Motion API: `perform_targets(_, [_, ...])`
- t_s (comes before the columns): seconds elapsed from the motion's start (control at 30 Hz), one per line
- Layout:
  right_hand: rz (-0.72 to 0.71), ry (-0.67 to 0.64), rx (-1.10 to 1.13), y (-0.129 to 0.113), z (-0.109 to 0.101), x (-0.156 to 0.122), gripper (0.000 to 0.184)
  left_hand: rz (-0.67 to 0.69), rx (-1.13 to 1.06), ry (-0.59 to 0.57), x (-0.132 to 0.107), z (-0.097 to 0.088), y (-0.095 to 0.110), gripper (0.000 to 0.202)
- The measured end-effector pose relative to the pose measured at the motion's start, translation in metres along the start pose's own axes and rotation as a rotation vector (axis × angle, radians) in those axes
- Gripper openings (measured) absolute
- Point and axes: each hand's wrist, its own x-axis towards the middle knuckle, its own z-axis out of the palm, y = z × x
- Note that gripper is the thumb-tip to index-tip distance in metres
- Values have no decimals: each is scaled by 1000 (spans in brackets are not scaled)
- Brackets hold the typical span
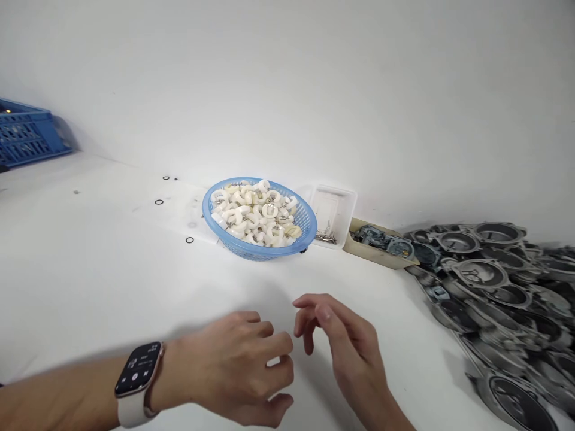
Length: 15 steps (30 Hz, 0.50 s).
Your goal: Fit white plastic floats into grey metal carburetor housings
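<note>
My left hand, with a smartwatch on its wrist, hovers low over the white table, back upward. Its fingers are loosely bent with gaps between them, and I see nothing in them, though the palm is hidden. Facing it from the right is my right hand, its fingers slightly curled, thumb apart, holding nothing. The two hands are close but do not touch. Beyond them stands a blue plastic basket heaped with white ring-shaped plastic parts that have small metal pieces.
Right of the basket sit a clear tray with small metal pins and a beige bin of metal castings. A large pile of grey metal housings covers the right side. Small black rings lie left; a blue crate stands far left.
</note>
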Motion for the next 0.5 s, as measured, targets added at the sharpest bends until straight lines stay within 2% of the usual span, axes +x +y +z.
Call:
perform_targets(0.13, [57, 130, 65, -1, -9, 6, 39, -71, -17, -69, 4, -7, 0, 25])
perform_targets(0.2, [102, 153, 73, -1, -11, 7, 39, -83, -16, -101, 5, -9, 0, 30])
perform_targets(0.4, [144, 3, 163, 6, -3, 3, 38, -82, -32, -73, 5, -9, -2, 38])
perform_targets(0.5, [113, 2, 154, 4, -4, 2, 36, -85, -35, -52, 5, -9, -3, 36])
